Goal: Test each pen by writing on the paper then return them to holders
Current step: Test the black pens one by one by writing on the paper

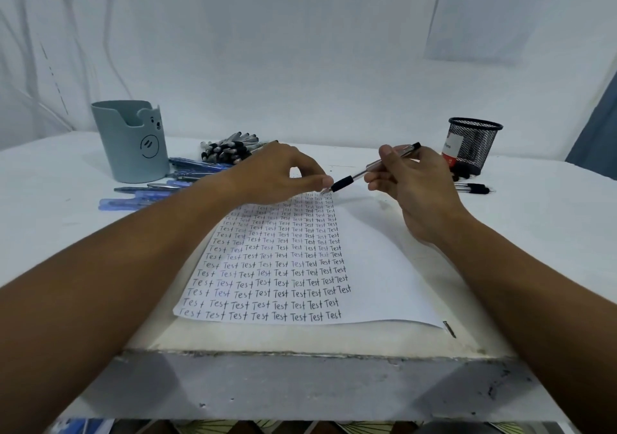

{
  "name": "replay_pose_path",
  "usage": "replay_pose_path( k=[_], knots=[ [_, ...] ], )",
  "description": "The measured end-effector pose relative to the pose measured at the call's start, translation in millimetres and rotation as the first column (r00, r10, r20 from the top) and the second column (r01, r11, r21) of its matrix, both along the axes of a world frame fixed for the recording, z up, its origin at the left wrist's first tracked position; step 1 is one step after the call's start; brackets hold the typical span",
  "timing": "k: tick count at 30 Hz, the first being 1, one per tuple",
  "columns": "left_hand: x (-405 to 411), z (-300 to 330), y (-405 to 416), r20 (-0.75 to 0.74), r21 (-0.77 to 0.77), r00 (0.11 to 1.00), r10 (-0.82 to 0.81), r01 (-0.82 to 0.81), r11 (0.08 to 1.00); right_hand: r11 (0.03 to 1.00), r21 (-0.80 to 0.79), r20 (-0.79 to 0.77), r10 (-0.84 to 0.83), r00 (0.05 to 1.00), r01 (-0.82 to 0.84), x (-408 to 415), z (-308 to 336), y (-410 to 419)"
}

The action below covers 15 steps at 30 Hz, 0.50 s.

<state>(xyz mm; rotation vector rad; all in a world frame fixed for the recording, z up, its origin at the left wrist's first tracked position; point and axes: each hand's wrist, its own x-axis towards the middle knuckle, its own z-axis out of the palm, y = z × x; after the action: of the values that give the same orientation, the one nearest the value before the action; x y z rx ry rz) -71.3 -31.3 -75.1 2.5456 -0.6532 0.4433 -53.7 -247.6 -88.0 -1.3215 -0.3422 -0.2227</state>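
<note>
bear holder (pixel 130 143): pale grey-blue, with a black line-drawn face
mesh holder (pixel 474 143): black wire mesh — a red and white label shows through it
held pen (pixel 374 166): clear barrel, black rubber sleeve
paper (pixel 367 266): white, rows of "Test" in black — some in blue
loose pens (pixel 150 196): blue
bench (pixel 66 180): white

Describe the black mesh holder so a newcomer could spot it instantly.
Start at the sheet of white paper covered in "Test". Look to the table's far right, beyond the right hand. The black wire-mesh cup stands there, see-through with a red-and-white label inside, unlike the solid grey-blue bear-face holder far left.
</note>
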Motion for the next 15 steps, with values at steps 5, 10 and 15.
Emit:
replay_pose_path(
  k=[5,10,15],
  knots=[
    [1,0,-2,-0.011,-0.027,1.0,0.001,-0.002,1.0,0.998,0.028,-0.038,0.056,0.998,-0.055,0,3,3],
    [6,3,8,0.104,-0.112,0.979,0.176,-0.164,0.98,0.841,-0.512,0.098,-0.146,0.984,0.176,20,19,-3],
    [16,2,42,0.244,-0.155,0.853,0.461,-0.435,0.887,-0.048,-0.84,0.542,-0.095,0.835,0.54,37,-3,-15]
  ],
)
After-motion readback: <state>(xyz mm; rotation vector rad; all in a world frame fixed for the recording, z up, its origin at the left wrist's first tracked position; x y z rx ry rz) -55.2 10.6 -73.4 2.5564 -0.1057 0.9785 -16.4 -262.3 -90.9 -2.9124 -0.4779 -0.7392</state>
